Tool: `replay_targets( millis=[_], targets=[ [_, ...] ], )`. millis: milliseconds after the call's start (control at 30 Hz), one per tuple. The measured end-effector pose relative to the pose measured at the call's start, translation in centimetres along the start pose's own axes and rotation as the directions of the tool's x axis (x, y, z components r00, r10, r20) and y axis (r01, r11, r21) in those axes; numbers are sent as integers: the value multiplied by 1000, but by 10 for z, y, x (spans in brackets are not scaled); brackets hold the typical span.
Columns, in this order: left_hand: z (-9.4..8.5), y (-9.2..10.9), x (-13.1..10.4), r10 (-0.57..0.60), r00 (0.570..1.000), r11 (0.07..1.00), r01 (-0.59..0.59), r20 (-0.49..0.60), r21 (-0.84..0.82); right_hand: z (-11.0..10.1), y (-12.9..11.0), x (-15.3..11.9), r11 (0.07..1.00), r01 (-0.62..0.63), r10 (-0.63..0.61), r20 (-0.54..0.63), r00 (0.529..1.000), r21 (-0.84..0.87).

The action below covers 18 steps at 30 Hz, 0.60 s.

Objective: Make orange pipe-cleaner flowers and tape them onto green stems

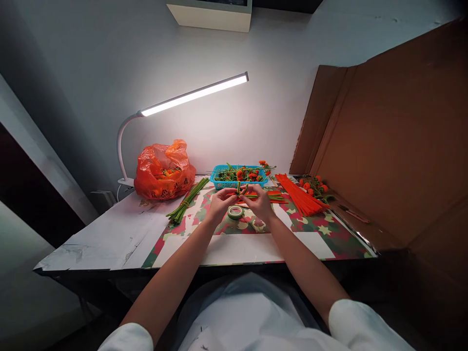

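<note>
White clothing (237, 317) on the person lies nearest the camera, below two bare forearms reaching to the table (98, 234). One large cardboard sheet (395, 146) stands at the right; one lit lamp (193, 95) leans over from the left. One orange plastic bag (149, 184) sits at the table's left rear, and one blue basket (218, 185) of green stems and orange flowers, too tangled to count, stands behind the hands. Three groups of thin sticks can be told apart: an orange bundle (302, 195) at the right, a green bundle (188, 201) at the left, and a mixed green and orange group (275, 196) just behind the right hand (260, 201). At least four orange flower heads (306, 185) lie beside the orange bundle. One tape roll (235, 212) rests just below the fingers.

Smallest is the green piece (239, 189), held above the table between the fingertips of the left hand (222, 201) and right hand, each grip pinched on it. The step in hand looks like shaping or joining it; the next move seems to call for steady fingertips and light pressure.
</note>
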State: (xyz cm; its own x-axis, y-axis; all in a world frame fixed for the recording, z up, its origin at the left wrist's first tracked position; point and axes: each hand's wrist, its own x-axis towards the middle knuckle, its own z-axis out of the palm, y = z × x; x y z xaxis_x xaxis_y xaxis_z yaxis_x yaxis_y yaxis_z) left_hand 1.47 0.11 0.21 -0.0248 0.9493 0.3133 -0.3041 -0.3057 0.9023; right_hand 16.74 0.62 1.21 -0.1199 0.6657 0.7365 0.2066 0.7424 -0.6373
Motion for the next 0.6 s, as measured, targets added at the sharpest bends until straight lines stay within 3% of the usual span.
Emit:
replay_targets(
  millis=[233, 333, 400, 467, 533, 600],
  targets=[
    [-2, -5, 2, 3, 1000, 1000, -3, 0, -23, -1, 5, 4, 991, -91, 82, 89, 993, 98],
    [-3, -6, 3, 9, 1000, 1000, -9, -8, -8, -2, 5, 5, 992, -103, 97, 81, 992, 66],
    [-3, -6, 3, 14, 1000, 1000, -13, -16, 13, 1, 3, 4, 994, -107, 107, 8, 994, 9],
    [-1, -6, 2, 26, 999, 999, -25, -21, 42, 7, 1, 0, 990, -134, 129, -135, 983, -33],
    [1, -6, 1, 48, 999, 997, -47, -18, 67, 15, -2, -4, 979, -202, 197, -264, 944, 10],
    [3, -7, 0, 77, 997, 994, -74, -26, 79, 24, -5, -8, 956, -279, 293, -313, 904, 90]
  ],
)
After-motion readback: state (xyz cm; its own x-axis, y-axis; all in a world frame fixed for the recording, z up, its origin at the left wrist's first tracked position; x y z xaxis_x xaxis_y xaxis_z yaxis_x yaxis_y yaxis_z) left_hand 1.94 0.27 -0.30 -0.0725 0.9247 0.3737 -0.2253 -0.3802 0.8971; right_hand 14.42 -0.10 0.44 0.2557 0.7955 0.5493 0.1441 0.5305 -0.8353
